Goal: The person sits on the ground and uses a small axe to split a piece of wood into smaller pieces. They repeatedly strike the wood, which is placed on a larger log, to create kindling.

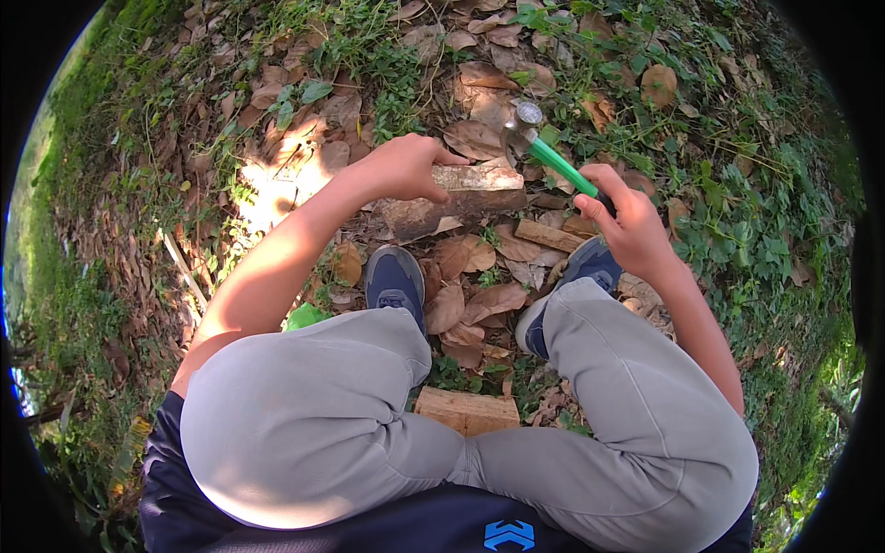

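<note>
My right hand [627, 217] is closed round the dark end of a hammer's handle. The hammer [553, 158] has a green handle and a metal head, tilted up to the left. Its head is raised near the right end of a pale piece of wood [479, 179]. My left hand [412, 169] grips that piece's left end, thumb on the near side and fingers on the far side. Beneath the pale wood lies a thicker brown log [452, 210] on the leaves. Whether the hammer touches the wood, I cannot tell.
A short wood piece [550, 235] lies right of the log, by my right shoe [590, 267]. My left shoe [395, 281] is just near the log. Another cut block [467, 410] sits between my legs. Dry leaves [493, 300] and green plants [728, 194] surround me.
</note>
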The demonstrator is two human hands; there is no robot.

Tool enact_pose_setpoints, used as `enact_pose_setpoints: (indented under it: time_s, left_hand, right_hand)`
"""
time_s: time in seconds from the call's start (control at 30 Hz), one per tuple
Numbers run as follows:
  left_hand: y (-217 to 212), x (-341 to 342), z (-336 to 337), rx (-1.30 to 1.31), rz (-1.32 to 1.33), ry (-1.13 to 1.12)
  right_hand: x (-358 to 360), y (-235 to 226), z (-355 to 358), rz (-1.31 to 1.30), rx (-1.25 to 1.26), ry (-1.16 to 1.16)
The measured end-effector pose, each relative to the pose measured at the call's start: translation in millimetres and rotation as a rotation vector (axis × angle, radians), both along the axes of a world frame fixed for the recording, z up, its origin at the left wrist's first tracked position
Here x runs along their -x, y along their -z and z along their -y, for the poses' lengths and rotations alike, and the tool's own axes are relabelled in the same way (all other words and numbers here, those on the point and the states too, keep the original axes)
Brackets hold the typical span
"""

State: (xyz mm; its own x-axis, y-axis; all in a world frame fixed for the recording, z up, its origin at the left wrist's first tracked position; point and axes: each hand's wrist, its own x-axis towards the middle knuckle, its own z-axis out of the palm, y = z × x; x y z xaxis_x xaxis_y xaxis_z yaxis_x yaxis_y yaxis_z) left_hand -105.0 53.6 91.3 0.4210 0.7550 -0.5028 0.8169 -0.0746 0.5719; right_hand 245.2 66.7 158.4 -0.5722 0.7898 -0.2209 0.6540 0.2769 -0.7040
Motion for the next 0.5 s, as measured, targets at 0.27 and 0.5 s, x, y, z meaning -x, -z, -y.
enact_pose_setpoints:
  time_s: [0.27,0.5]
  left_hand:
    - [-12.9,-9.5,0.9,0.0,-0.041,0.101]
    - [-16.3,-14.7,2.2,-0.025,-0.101,0.097]
  right_hand:
    - [14.0,-1.6,7.9,0.066,-0.084,-0.111]
    - [13.7,-19.0,6.8,0.244,-0.132,-0.162]
